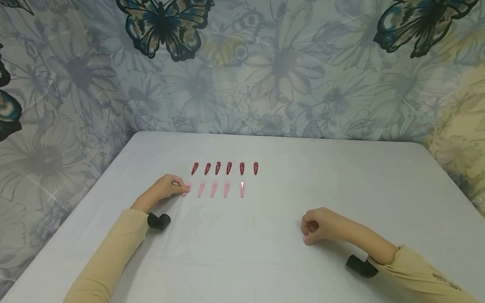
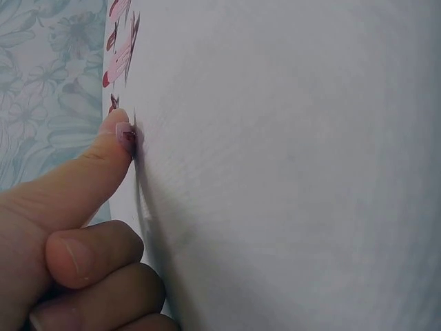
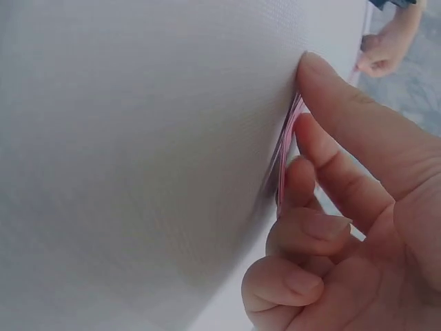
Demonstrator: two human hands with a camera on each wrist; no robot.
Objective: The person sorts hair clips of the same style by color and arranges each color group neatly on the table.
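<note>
On the white table, several dark red snap hair clips [image 1: 228, 168] form a row. Nearer the person runs a row of several pink snap hair clips [image 1: 213, 189]. At its left end the left hand [image 1: 161, 188] pinches one pink hair clip [image 1: 188, 188] with thumb and index finger, the other fingers curled under. That clip's end [image 2: 125, 135] shows at the fingertips in the left wrist view. Apart on the right, the right hand [image 1: 323, 225] holds another pink hair clip [image 3: 282, 162] low against the tabletop between thumb and fingers; the hand mostly hides it from above.
The white table [image 1: 250, 281] meets walls of floral and butterfly fabric [image 1: 283, 75] at the back and sides. A black wrist strap piece [image 1: 159, 221] sits at the left wrist, and another black piece [image 1: 361, 266] at the right.
</note>
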